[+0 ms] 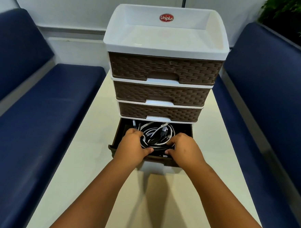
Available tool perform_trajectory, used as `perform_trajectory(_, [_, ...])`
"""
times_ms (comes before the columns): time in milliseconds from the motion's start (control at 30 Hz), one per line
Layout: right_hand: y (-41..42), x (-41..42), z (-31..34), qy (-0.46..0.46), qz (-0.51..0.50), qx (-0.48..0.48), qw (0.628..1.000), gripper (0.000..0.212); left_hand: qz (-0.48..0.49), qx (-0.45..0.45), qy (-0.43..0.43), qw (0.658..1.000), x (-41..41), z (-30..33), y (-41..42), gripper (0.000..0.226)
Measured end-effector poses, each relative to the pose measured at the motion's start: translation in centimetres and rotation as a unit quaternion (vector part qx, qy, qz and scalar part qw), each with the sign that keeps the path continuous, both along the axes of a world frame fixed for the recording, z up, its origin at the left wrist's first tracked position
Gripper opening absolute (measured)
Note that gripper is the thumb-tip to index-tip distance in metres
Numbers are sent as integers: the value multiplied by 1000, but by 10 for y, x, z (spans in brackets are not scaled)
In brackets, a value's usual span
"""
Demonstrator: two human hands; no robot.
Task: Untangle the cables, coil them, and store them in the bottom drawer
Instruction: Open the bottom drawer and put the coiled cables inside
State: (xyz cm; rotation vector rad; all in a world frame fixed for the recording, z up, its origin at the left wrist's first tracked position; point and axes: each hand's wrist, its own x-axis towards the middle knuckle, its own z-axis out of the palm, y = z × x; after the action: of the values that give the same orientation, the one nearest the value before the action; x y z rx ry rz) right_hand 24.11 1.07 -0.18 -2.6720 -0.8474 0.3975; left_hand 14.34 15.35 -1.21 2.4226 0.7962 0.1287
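A bundle of white and black cables lies inside the pulled-out bottom drawer of a white and brown drawer unit. My left hand grips the left side of the bundle, fingers curled over the cables and thumb under them. On the bundle's right side my right hand does the same. Both hands reach over the drawer's front edge. The lower part of the bundle is hidden by my hands.
The unit stands on a cream table and carries three shut brown woven-pattern drawers and a white top tray. Blue cushioned benches run along both sides. A green plant is at the top right.
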Motion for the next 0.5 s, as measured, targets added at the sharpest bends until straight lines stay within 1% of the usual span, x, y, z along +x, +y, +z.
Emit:
perform_trajectory(100, [4, -3, 1, -109, 32, 48, 992, 32, 0, 4, -6, 1000, 2, -1, 1, 64])
perform_trajectory(167, [12, -7, -1, -145, 74, 61, 985, 42, 1, 9, -11, 1000, 2, -3, 1, 63])
perform_trajectory(233, [19, -9, -7, -129, 94, 19, 987, 56, 2, 16, -14, 1000, 3, -4, 1, 62])
perform_trajectory(300, [22, -8, -18, -95, 90, -22, 991, 66, 5, 23, -17, 1000, 2, -6, 2, 64])
perform_trajectory(367, [20, -8, -27, -75, 77, -25, 994, 70, 9, 48, -10, 999, 2, -8, 2, 67])
perform_trajectory(433, [18, -8, -31, -63, 68, -22, 995, 71, 6, 94, -2, 996, 2, -8, 3, 67])
perform_trajectory(500, [18, -8, -31, -45, 64, -25, 997, 71, -2, 97, -11, 995, 2, -10, 5, 65])
